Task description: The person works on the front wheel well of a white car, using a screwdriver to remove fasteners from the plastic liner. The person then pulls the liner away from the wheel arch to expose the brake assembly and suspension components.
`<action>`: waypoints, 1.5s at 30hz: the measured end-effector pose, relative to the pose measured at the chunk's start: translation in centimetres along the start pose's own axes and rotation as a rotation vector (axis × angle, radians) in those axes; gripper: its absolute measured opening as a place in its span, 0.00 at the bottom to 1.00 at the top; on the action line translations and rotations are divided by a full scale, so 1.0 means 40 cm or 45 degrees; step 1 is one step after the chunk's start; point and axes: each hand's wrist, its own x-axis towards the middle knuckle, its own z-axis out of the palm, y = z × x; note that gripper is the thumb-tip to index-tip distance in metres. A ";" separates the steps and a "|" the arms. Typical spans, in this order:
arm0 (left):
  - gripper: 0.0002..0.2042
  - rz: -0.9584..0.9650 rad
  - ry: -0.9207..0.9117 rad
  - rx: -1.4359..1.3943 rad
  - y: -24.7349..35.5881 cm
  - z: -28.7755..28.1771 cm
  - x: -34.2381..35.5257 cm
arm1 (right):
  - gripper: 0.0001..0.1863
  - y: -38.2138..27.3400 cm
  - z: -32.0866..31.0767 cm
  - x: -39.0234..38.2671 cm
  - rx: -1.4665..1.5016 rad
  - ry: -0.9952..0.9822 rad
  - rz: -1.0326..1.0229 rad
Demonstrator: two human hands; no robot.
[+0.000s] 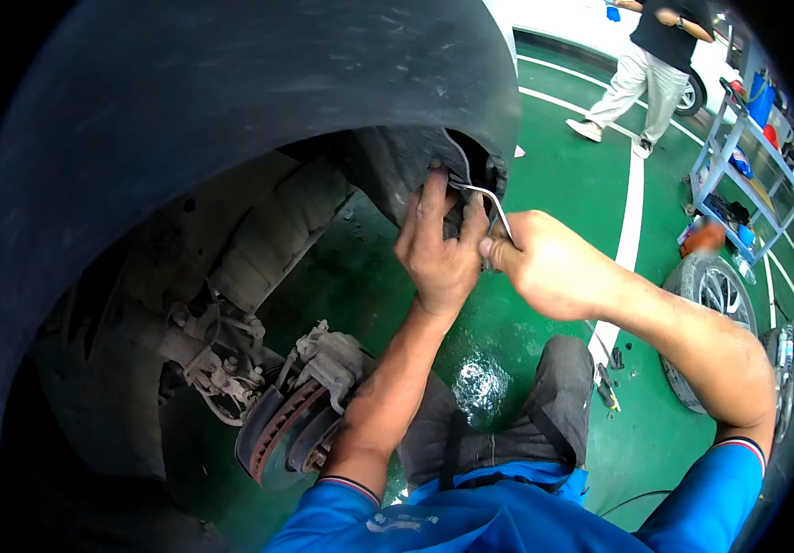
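Note:
My right hand [544, 263] is closed around a bent, silver metal tool [493, 199]. The tool curves at its upper end, and its tip meets the lower rear edge of the black wheel arch liner [411, 161]. My left hand [443, 258] rests against that liner with its fingers stretched and apart, one fingertip pressing on it and the thumb close to the tool. The spot where the tool tip touches is partly hidden by my left fingers. Above both hands bulges the dark fender [258, 83] of the car.
Below left are a bare brake disc [291, 424] and caliper [330, 359]. A removed wheel [715, 286] lies at right near a blue-grey tool cart [756, 166]. Small tools [609, 392] lie on the green floor [553, 138]. A person [659, 64] stands beyond, by a white car.

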 end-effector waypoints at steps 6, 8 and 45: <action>0.25 0.018 0.022 0.002 0.006 0.016 0.004 | 0.11 -0.025 -0.007 -0.018 -0.590 0.247 0.083; 0.25 -0.002 0.020 -0.004 0.007 0.025 0.000 | 0.10 0.012 0.011 -0.017 -0.491 0.302 -0.048; 0.27 -0.038 -0.081 -0.023 0.017 0.003 0.014 | 0.27 0.041 0.019 0.016 1.521 -0.800 0.304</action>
